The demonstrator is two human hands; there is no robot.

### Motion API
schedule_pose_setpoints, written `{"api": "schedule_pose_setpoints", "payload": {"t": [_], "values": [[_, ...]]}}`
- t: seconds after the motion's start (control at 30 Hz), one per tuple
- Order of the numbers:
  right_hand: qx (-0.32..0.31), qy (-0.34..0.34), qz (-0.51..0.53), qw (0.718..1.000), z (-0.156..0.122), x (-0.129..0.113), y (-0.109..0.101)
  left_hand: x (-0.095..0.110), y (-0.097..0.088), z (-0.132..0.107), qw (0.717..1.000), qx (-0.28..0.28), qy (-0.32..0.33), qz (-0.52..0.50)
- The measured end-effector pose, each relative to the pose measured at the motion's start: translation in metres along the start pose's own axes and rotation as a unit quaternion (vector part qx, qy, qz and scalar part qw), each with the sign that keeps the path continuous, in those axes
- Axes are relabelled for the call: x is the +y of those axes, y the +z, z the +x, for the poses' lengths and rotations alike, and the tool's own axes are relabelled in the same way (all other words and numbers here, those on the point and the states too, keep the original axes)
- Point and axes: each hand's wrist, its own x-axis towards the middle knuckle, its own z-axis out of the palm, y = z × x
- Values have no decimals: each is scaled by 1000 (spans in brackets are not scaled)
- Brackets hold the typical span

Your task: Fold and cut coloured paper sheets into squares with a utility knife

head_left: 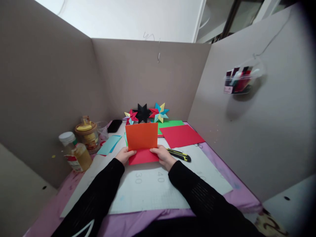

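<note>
A sheet of red-orange paper (142, 135) is held up between my two hands, bent across its width so that the upper part looks orange and the lower strip red. My left hand (124, 154) grips its left edge with the thumb on top. On the opposite edge, my right hand (163, 155) pinches it the same way. The fingers behind the sheet are hidden. A yellow and black utility knife (179, 154) lies just right of my right hand. Beyond it rests a red sheet (182, 135) over a green sheet (172, 124).
Folded paper stars (142, 113) stand by the back panel. At left are a bottle (77, 154), a lidded jar (87, 135), a clear cup (102, 129), a black phone (115, 125) and blue paper pieces (110, 144). A white ruled mat (148, 194) covers the table; a plastic basket (240, 80) hangs right.
</note>
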Motion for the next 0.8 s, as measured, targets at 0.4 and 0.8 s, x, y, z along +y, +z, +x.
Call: {"api": "schedule_pose_setpoints", "payload": {"t": [0.4,0.8], "values": [[3,14,7,1000,-6,-15,6,13,-17,4,999,-35,-21,24],[-137,16,131,982,-11,-21,-2,13,-7,-12,980,-94,5,-177]]}}
